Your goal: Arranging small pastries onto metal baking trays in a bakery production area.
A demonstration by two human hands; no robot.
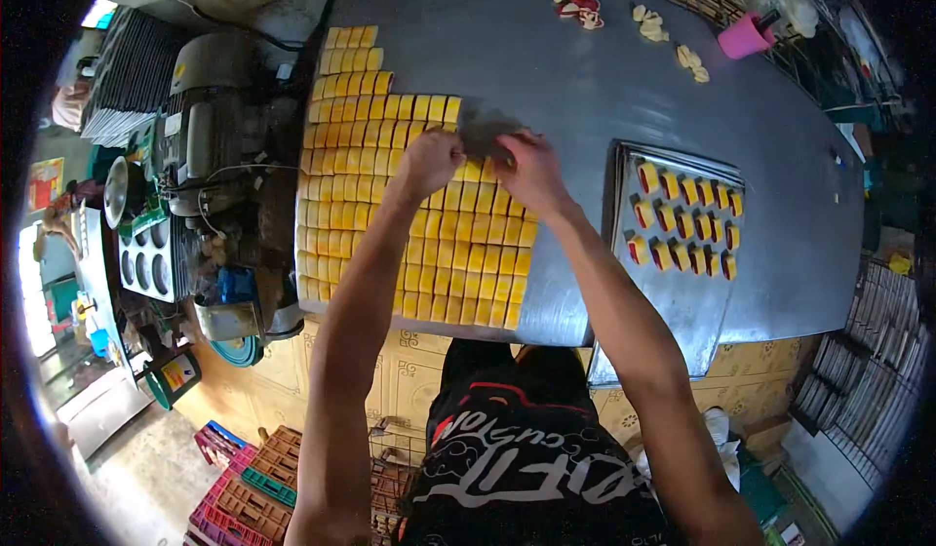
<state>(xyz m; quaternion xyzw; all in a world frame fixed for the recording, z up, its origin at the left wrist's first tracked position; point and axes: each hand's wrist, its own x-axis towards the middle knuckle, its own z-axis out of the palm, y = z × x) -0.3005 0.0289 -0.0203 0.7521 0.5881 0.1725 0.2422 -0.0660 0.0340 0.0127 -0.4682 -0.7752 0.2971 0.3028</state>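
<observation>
Rows of small yellow-topped pastry pieces (439,253) lie close together on the left part of a grey metal table (570,92). My left hand (433,155) is over the upper rows, its fingers curled; whether it holds a piece is hidden. To its right, my right hand (528,169) has thumb and fingers bent at the right ends of the rows, and what lies between them cannot be made out. Further right, a metal baking tray (658,319) bears three spaced rows of cut pastry pieces (685,190) with dark red filling showing at their sides.
Dough scraps (581,11) and paler scraps (649,25) lie at the table's far side, near a pink cup (746,36) with a dark handle in it. A machine (212,129) and a muffin pan (152,261) stand left. Plastic crates (248,502) are on the floor.
</observation>
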